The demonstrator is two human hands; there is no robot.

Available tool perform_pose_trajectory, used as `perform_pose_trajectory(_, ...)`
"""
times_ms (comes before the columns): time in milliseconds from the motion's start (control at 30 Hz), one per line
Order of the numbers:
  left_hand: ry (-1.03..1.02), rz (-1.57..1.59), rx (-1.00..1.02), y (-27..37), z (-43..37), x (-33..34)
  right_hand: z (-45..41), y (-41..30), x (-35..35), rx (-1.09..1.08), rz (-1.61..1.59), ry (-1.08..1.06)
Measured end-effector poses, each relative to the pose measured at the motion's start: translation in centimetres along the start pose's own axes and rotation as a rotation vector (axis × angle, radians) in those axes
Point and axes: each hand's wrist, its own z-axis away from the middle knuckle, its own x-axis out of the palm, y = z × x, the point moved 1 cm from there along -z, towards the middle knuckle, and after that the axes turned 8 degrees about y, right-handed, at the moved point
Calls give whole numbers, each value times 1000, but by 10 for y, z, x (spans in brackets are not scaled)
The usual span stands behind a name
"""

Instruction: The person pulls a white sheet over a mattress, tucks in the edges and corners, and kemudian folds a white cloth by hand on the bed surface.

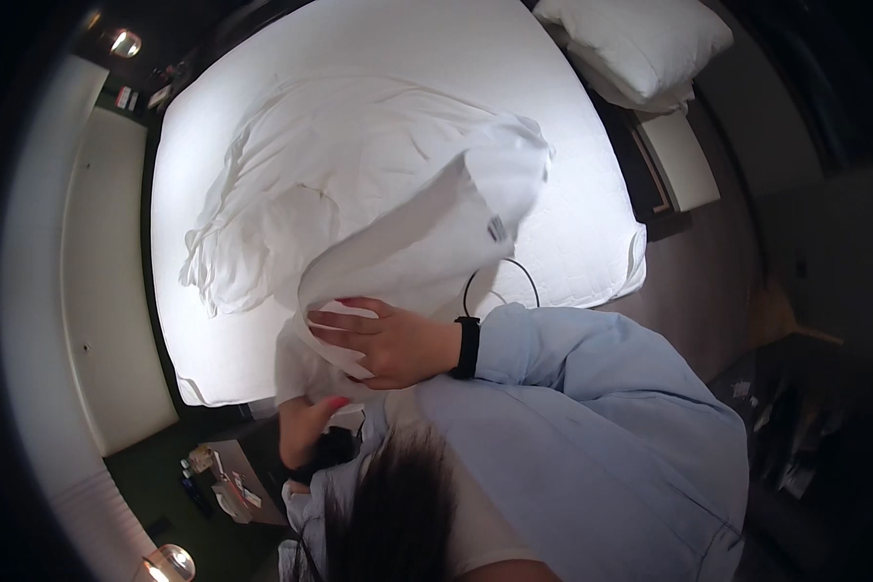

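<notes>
A white cloth (407,247) with a small dark-printed tag is raised in a loose fold before me, its far end blurred. My right hand (389,342), with red nails and a black wristband, holds the fold's near edge, fingers spread over it. Lower left, my left hand (307,429) is at the cloth's lower part, thumb raised; cloth hides its fingers, so its grip is unclear. Beneath and beyond lies a crumpled thin white sheet (364,131) on a white-covered mattress (589,240). A thin cord-like tie shows on the crumpled fabric.
White pillows (640,51) are stacked at the upper right beside a low dark and pale unit (680,160). A black cable (527,269) loops near my right wrist. Small items stand on a nightstand (247,473) at lower left, near a glowing lamp (171,564). Long hair hangs in view.
</notes>
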Motion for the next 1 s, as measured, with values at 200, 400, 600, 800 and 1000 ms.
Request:
perform_pose_trajectory(200, 108, 145, -182, 9, -28, 34, 13, 9, 7, 52, -7, -143)
perform_pose_trajectory(400, 121, 251, -173, -4, -30, 38, 19, 8, 6, 42, -31, -182)
perform_pose_trajectory(600, 224, -155, 108, -21, -7, -8, 45, 47, -23, 650, -572, 237)
perform_pose_trajectory(800, 229, 1112, -359, -1, -6, -33, 99, 86, 19, 1120, -1065, -147)
perform_pose_trajectory(1000, 257, 1391, -249, -20, -3, -46, 56, 54, 32, 1008, -870, -573)
